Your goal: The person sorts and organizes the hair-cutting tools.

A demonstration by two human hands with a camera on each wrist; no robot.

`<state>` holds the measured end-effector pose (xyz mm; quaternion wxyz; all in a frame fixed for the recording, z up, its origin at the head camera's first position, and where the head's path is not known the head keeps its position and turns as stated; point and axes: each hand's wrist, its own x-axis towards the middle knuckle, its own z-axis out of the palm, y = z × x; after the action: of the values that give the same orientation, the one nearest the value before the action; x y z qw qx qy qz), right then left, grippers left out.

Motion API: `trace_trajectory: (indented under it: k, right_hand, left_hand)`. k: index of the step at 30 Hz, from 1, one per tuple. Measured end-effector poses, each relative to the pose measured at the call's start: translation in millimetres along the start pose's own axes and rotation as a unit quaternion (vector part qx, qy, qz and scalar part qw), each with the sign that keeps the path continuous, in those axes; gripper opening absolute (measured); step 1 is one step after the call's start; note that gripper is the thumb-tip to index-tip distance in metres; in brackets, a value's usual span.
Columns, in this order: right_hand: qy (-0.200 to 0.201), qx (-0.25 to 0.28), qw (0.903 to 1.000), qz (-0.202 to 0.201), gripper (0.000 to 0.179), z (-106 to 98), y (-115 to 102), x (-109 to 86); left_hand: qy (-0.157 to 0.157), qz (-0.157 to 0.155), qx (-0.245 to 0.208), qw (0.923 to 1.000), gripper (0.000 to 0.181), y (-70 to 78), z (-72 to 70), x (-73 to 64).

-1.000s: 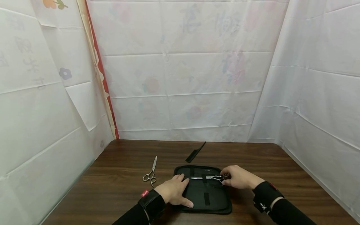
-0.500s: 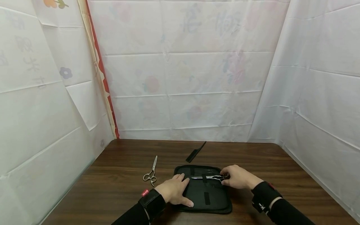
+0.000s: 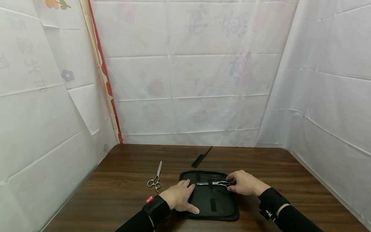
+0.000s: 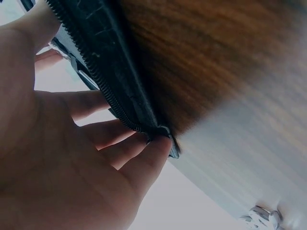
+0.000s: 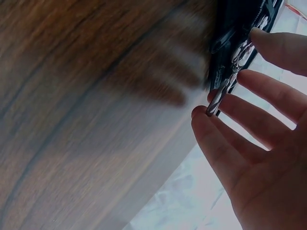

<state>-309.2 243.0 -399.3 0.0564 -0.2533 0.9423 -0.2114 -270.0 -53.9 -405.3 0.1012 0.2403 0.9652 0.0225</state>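
Observation:
A black zippered case (image 3: pixel 203 203) lies spread flat on the wooden table. Silver scissors (image 3: pixel 220 183) lie across its upper part, blades pointing left and passing under an elastic strap (image 3: pixel 210 184). My right hand (image 3: pixel 246 183) holds their finger rings at the case's right edge; in the right wrist view, thumb and fingertips meet the rings (image 5: pixel 240 56) and the finger rest. My left hand (image 3: pixel 178 195) rests on the case's left edge with fingers spread. The left wrist view shows those fingers reaching over the zipper (image 4: pixel 103 86). Part of the handles is hidden behind my right fingers.
A second pair of scissors (image 3: pixel 157 177) lies on the table (image 3: pixel 116 193) left of the case. Behind the case lies a black comb (image 3: pixel 200 158). A lower strap (image 3: pixel 213 205) crosses the case. White sheeting (image 3: pixel 185 80) stands around the table's back and sides.
My right hand has shifted very slightly left, and the scissors in it have slid a little further left under the strap. The left hand has stayed still.

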Motion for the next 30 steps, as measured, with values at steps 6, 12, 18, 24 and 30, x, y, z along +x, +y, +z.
trace_trajectory:
  k: [6, 12, 18, 24, 30]
  right_hand:
    - [0.001, -0.001, 1.0, 0.002, 0.035, 1.0, 0.6, 2.4]
    - [0.005, -0.002, 1.0, 0.004, 0.035, 2.0, -1.7, 3.0]
    - [0.011, -0.005, 0.9999, 0.005, 0.035, 2.7, -3.3, 3.1]
    - [0.014, -0.013, 0.9997, 0.013, 0.035, 4.0, -4.3, 3.4]
    - [0.018, -0.012, 0.9996, 0.02, 0.035, 5.8, -5.2, 4.5]
  left_hand:
    - [0.001, 0.0, 0.001, 1.0, 0.095, 0.3, -0.3, 0.6]
    - [0.002, 0.001, -0.001, 1.0, 0.093, 0.1, 0.0, 0.0]
    - [-0.001, -0.003, -0.003, 1.0, 0.092, 0.1, -0.4, -1.3]
    - [-0.001, -0.002, -0.003, 1.0, 0.092, 0.3, -0.9, -0.7]
    - [-0.002, -0.002, -0.003, 1.0, 0.092, 0.4, -0.8, 0.3]
